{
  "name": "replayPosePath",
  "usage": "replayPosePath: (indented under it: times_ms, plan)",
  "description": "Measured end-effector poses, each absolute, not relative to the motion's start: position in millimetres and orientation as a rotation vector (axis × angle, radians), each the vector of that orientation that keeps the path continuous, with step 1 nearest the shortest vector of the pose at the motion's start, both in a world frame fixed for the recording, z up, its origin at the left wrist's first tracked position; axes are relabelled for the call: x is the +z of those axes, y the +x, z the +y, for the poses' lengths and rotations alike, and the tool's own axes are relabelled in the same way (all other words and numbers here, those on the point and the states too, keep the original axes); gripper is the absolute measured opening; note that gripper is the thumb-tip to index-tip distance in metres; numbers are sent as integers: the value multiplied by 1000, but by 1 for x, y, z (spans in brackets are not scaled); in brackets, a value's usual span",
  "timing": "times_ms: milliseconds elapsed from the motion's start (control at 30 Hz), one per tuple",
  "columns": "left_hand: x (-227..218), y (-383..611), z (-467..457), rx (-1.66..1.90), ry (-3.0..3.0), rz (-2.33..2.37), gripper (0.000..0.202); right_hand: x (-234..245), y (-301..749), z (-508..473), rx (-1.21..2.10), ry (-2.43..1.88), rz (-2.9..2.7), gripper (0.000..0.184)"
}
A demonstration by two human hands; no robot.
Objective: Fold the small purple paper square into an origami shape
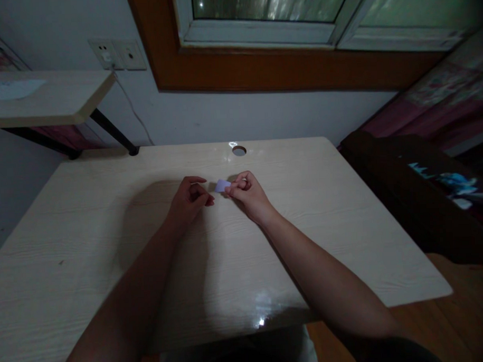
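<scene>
A small pale lilac piece of paper [221, 185] is pinched between the thumb and fingers of my right hand [245, 194], its free end pointing left. Just to the left, my left hand [190, 198] is held with fingers curled and apart, a short gap between it and the paper. Nothing shows in the left hand. Both hands are low over the light wood-grain desk [325, 199], near its middle.
A round cable hole [239, 150] pierces the desk's back edge. At the back left stands a raised shelf [56, 97] on black legs, with a white cord [134, 108] behind it. A dark wooden bench [424, 195] holding some items is at the right.
</scene>
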State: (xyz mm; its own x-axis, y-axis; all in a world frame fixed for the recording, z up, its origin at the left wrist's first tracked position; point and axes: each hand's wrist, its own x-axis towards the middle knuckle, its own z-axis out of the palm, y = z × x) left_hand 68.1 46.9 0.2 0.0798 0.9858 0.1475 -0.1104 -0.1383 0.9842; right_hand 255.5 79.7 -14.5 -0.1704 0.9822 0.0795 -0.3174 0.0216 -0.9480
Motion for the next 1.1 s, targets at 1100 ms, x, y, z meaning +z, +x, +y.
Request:
replayPosePath:
  times_ms: [1100]
  plan:
    - [-1,68,46,1007,1530,1218,20,-11,255,70,1389,-843,-1347,38]
